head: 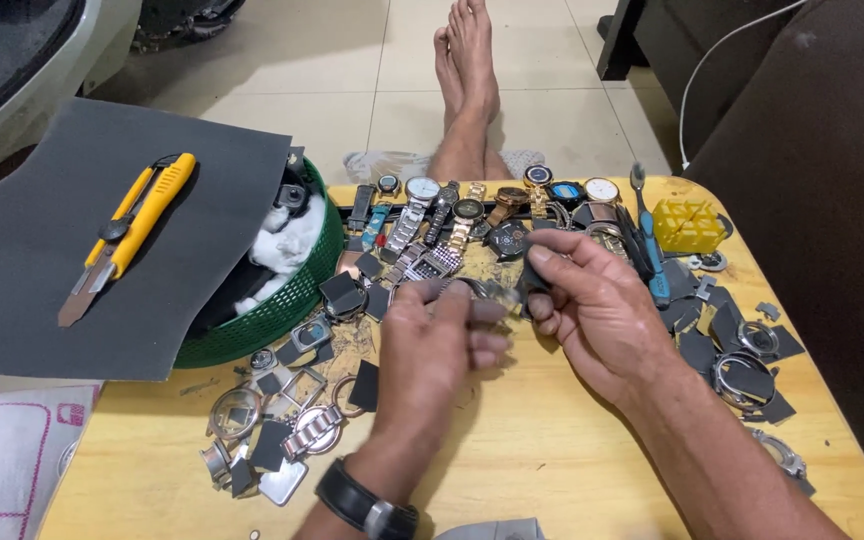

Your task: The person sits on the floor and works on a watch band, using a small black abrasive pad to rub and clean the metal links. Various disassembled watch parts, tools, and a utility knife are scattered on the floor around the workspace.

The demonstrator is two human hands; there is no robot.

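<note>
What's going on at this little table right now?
A person sits on the floor at a low wooden table strewn with wristwatches and watch parts. Both hands, the left hand and right hand, hold a small metal watch part between them. A yellow utility knife lies untouched on a grey sheet.

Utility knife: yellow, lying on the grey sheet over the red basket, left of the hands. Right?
Not quite. The head view shows the basket is green, not red. The rest holds: the yellow utility knife lies on the grey sheet over that basket, left of both hands.
</note>
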